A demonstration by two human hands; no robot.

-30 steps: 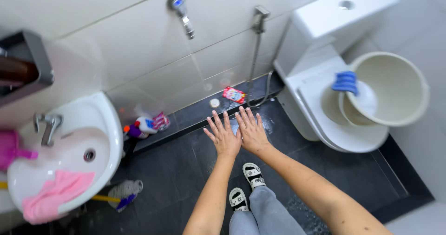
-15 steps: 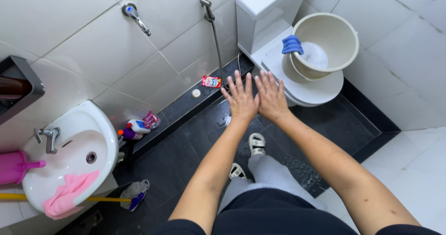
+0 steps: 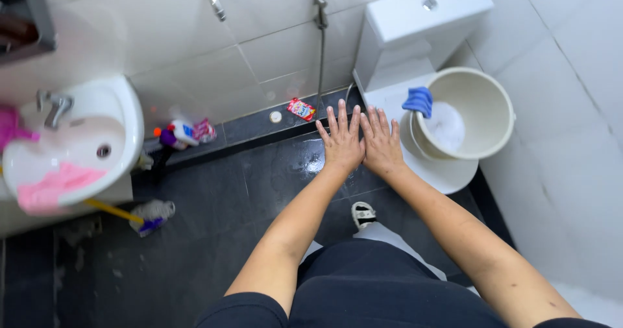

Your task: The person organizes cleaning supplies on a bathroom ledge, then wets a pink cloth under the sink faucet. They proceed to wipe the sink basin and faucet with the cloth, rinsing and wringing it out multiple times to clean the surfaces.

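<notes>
Below the camera, the left hand (image 3: 342, 145) and right hand (image 3: 381, 144) stretch out flat, fingers spread, side by side and empty, over the wet dark floor (image 3: 214, 211). Keeping them level and apart from the wet tiles seems wise. Just beyond, a cream bucket (image 3: 480, 110) with a blue cloth (image 3: 418, 101) sits on the toilet (image 3: 415, 26); a sink (image 3: 126, 114) hangs left.
</notes>
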